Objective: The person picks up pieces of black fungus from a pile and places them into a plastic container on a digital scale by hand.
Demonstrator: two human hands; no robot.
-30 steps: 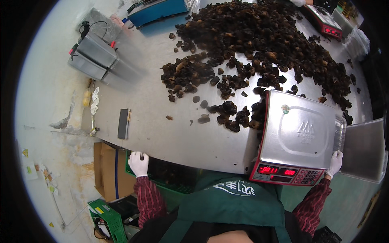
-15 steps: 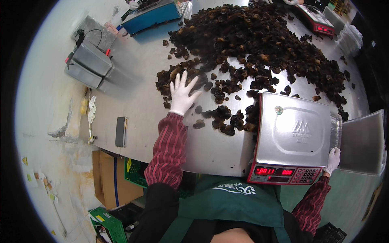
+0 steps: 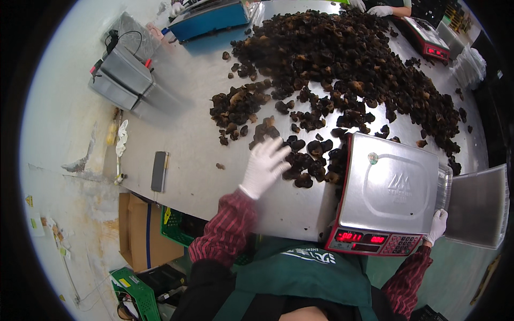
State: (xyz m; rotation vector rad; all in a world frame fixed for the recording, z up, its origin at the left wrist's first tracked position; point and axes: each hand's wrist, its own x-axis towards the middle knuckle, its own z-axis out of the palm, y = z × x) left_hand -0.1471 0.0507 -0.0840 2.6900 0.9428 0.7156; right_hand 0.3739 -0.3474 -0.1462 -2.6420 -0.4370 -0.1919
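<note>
- Here the left hand, in a white glove, lies flat over the steel table with its fingers spread wide and nothing gripped; the fingertips touch or just overlap the near edge of the dark dried mushrooms.
- Beyond the fingertips the mushrooms thicken into a broad heap running up and to the right; just beside the thumb side a small clump sits against the scale.
- The pieces look light, crinkled and brittle, so I judge they would crumble if squeezed; a loose scoop or sweep with cupped fingers under a cluster seems the safer hold than a pinch.
- The right hand, also gloved, rests at the right front corner of the scale; whether the fingers wrap that edge or only touch it I cannot tell, as the view bends there.
- A clear plastic tray stands just right of that hand.
- The scale has a bare steel pan with a small round sticker near its far left corner, and a red front panel with lit red digits and a keypad.
- Well left of the left-hand fingers lies a dark flat phone; farther off sit grey boxes and a blue scale.
- Below the table edge: a brown cardboard box and a green crate with a yellow label.
</note>
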